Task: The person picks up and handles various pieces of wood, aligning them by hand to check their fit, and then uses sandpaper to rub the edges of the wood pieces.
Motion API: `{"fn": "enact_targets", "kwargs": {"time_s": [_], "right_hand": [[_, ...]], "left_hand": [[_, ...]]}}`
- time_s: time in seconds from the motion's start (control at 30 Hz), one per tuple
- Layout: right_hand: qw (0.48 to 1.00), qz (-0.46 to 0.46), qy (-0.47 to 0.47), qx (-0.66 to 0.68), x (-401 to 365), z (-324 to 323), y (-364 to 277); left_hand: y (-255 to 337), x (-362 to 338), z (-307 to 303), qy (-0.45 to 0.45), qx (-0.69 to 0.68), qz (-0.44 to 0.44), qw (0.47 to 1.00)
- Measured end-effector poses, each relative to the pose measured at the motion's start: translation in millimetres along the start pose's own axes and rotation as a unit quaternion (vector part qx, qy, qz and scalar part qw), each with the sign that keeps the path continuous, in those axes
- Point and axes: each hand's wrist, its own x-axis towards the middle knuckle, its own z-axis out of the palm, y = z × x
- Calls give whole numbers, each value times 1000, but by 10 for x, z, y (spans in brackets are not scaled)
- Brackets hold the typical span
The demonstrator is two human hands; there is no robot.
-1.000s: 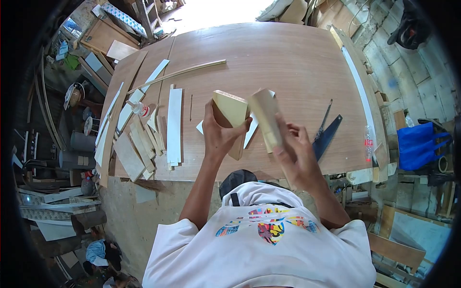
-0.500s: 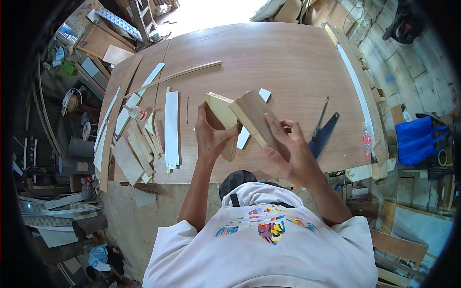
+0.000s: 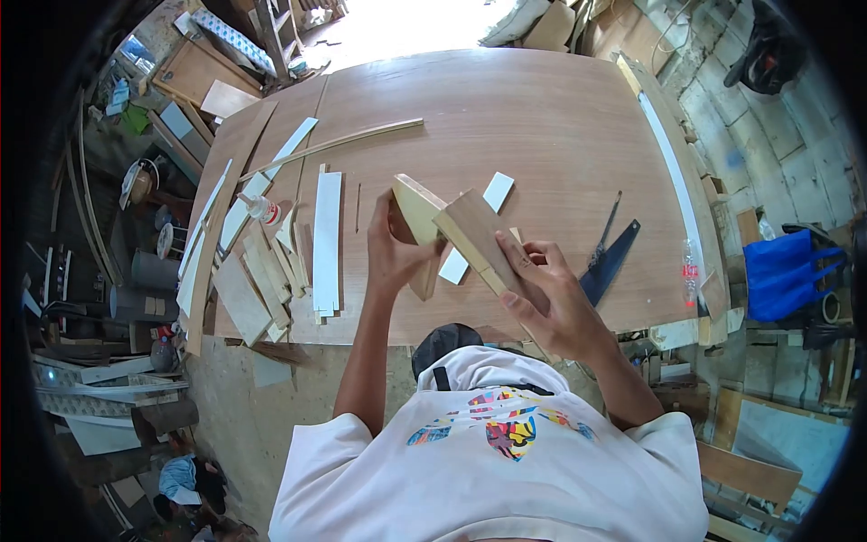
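Observation:
My left hand (image 3: 394, 251) is closed round a pale wooden board (image 3: 418, 213), held on edge and tilted above the table. Its lower part is partly covered by my fingers and thumb. A second wooden board (image 3: 483, 237) is gripped by my right hand (image 3: 549, 285), its long narrow edge turned toward me. The two boards lean toward each other, and whether they touch is hard to tell. Behind them, a white strip (image 3: 498, 191) lies on the table. Right of my right hand is a hand saw with a dark blade (image 3: 610, 264), a thin dark tool (image 3: 610, 226) beside it.
On the left of the wooden table (image 3: 506, 99) lie a glue bottle (image 3: 264, 210), several wood offcuts (image 3: 242, 298), a white panel (image 3: 328, 244) and a long thin strip (image 3: 361, 138). A plastic bottle (image 3: 690, 271) lies near the right edge. A blue bag (image 3: 781, 271) hangs beyond.
The right-hand board has tilted, showing more of its narrow edge, with its lower end reaching closer to my body. Both hands keep hold of their boards. The view has shifted slightly.

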Motion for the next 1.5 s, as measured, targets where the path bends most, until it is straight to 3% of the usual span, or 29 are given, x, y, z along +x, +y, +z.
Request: {"fn": "enact_targets", "kwargs": {"time_s": [0.07,0.13,0.17,0.23,0.33,0.37,0.4,0.47,0.53,0.6,0.63,0.8,0.87,0.93,1.0,1.03,1.13,1.3,1.37,1.5], "right_hand": [[1000,-25,-11,-4,37,-16,9],[998,1,64,28,193,-81,-13],[997,32,61,42,251,-131,-78],[999,10,40,21,356,-121,-164],[1000,11,-11,-8,345,-18,-241],[1000,21,-11,-21,311,14,-226],[999,29,-11,-34,291,44,-202],[999,34,-39,7,157,68,-85],[999,-9,-38,3,79,92,2],[1000,9,-9,20,146,13,45],[999,27,22,34,199,-37,40],[999,32,0,21,338,-17,-240],[999,19,3,-36,247,108,-187],[999,26,-21,-25,148,93,-63],[998,50,-37,-25,61,35,83],[996,80,25,22,52,6,177],[989,102,103,25,56,-68,351],[987,108,96,70,-46,-66,389],[987,101,81,96,-77,-48,327],[987,73,91,114,-110,-11,371]], "left_hand": [[-27,66,-56,-15,-168,-70,983],[-79,50,-17,-15,-151,-63,986],[-77,15,22,-39,-146,-32,988],[-83,-12,107,-68,-155,11,985],[-15,-6,46,-96,-176,-13,980],[-58,14,22,-74,-136,57,986],[-92,43,-11,-70,-136,61,986],[-170,10,-77,-48,-177,-15,983],[-212,44,-117,-32,-183,-21,982],[-203,22,-118,-38,-157,-28,987],[-177,13,-99,-55,-131,-26,990],[52,30,-43,-85,-71,8,994],[20,62,-112,-50,-66,69,994],[-18,28,-150,-39,-37,70,996],[-192,-14,-145,-38,-87,-78,992],[-235,-69,-112,-34,-244,-84,966],[-319,-129,-3,-59,-294,-60,952],[-204,-243,132,-101,-391,-99,909],[-197,-280,180,-127,-469,-109,867],[-103,-352,236,-144,-497,-115,848]]}}
